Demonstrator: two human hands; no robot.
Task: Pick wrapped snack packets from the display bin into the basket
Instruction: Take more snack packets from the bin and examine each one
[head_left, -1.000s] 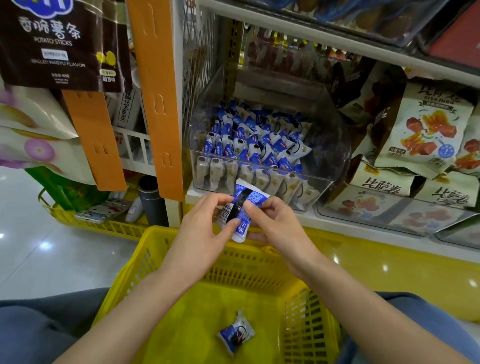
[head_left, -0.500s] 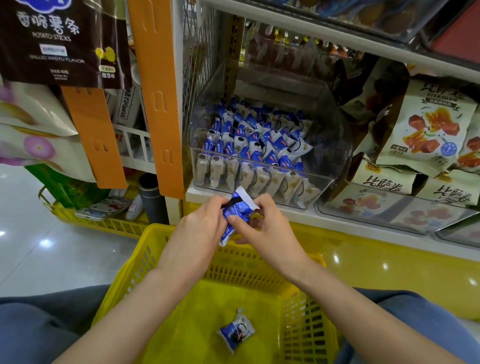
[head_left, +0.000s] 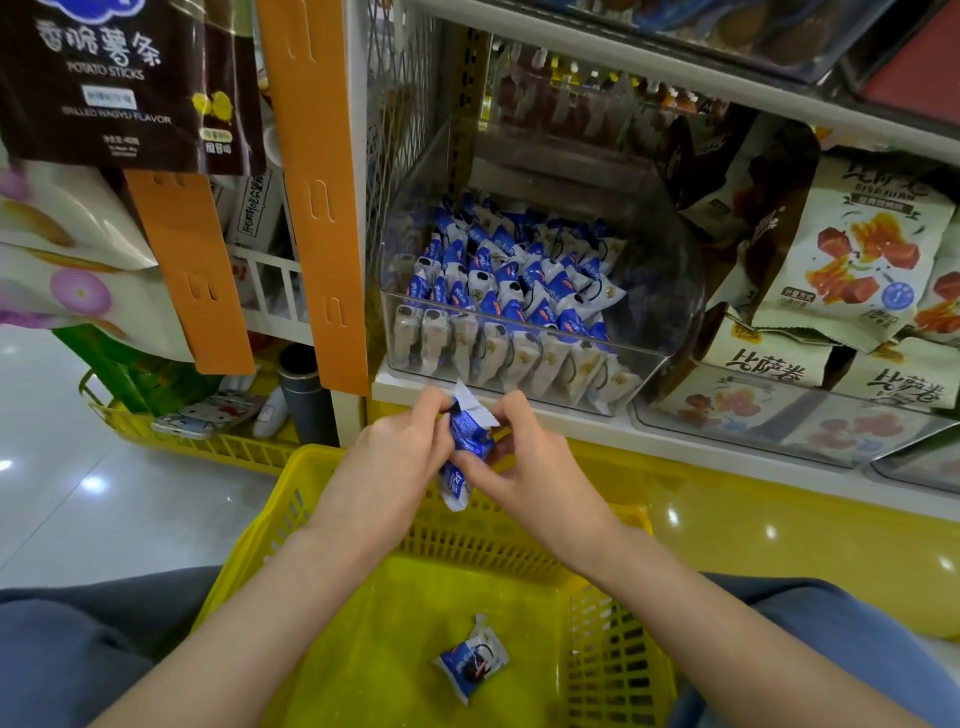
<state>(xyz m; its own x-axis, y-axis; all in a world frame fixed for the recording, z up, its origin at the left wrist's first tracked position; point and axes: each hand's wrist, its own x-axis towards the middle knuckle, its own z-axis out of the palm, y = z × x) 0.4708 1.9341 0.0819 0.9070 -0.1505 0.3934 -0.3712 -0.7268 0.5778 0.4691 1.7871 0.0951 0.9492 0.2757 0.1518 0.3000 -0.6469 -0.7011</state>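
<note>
Nearest in, one blue-and-white snack packet (head_left: 470, 657) is seen lying on the floor of the yellow basket (head_left: 270, 525), a bit right of middle. Over the basket's far rim a second packet (head_left: 467, 447) is held roughly upright between both hands: its top is pinched by the left hand (head_left: 395, 457) with the fingers curled in, and its lower half is pinched by the right hand (head_left: 540, 467). Just beyond the basket, the clear display bin (head_left: 670, 291) is set on a white shelf (head_left: 675, 441) and packed with rows of the same packets (head_left: 519, 280). Beyond the basket and up left, a dark potato sticks bag (head_left: 114, 78) is hung.
</note>
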